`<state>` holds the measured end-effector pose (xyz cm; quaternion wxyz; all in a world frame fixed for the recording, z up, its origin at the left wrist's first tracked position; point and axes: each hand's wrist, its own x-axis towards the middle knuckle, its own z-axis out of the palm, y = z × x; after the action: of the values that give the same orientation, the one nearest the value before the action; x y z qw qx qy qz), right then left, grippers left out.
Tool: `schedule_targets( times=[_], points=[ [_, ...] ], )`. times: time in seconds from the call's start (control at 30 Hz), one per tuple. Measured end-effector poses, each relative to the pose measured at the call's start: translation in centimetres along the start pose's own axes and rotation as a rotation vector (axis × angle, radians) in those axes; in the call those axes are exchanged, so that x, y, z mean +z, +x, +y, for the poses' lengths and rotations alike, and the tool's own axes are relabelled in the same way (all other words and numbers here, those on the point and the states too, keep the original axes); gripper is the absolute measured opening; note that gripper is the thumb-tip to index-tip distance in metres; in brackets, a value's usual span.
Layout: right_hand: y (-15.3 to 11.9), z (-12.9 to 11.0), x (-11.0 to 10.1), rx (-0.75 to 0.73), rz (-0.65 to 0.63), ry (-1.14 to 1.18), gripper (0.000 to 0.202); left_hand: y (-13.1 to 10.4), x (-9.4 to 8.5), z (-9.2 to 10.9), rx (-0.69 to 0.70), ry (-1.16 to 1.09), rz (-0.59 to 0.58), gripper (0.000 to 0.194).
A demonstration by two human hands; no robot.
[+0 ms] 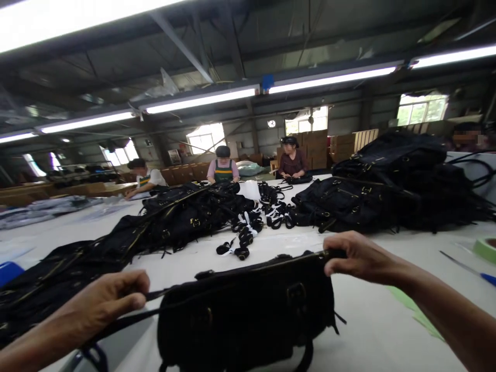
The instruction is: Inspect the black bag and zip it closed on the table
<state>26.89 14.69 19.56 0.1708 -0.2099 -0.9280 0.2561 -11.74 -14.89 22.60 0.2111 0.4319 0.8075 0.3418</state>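
Observation:
A black bag (248, 315) with buckled pockets and a gold zip stands on the white table (380, 330) right in front of me. My left hand (103, 305) pinches a thin black strap at the bag's left end and holds it taut. My right hand (354, 256) grips the bag's top edge at its right corner. The bag's bottom is cut off by the frame's lower edge.
Piles of black bags lie at left (116, 243) and right (387, 186), with rolled black straps (251, 225) between them. Three people (222, 165) work at the table's far side. A green tape roll (486, 248) and a blue-handled tool (470, 268) lie at right.

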Motion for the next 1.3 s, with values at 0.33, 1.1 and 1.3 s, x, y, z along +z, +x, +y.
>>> schedule_targets(
  times=[0.33, 1.1, 1.3],
  points=[
    [-2.1, 3.9, 7.9, 0.085, -0.138, 0.247, 0.052, -0.8, 5.8, -9.4, -0.07, -0.166, -0.275, 0.052],
    [4.2, -18.5, 17.5, -0.601, 0.054, -0.123, 0.024, -9.2, 6.7, -5.4, -0.184, -0.883, 0.252, 0.036],
    [7.9, -23.7, 22.8, -0.57, -0.147, -0.28, 0.019, -10.0, 8.2, -6.2, -0.145, -0.881, 0.291, 0.039]
  ],
)
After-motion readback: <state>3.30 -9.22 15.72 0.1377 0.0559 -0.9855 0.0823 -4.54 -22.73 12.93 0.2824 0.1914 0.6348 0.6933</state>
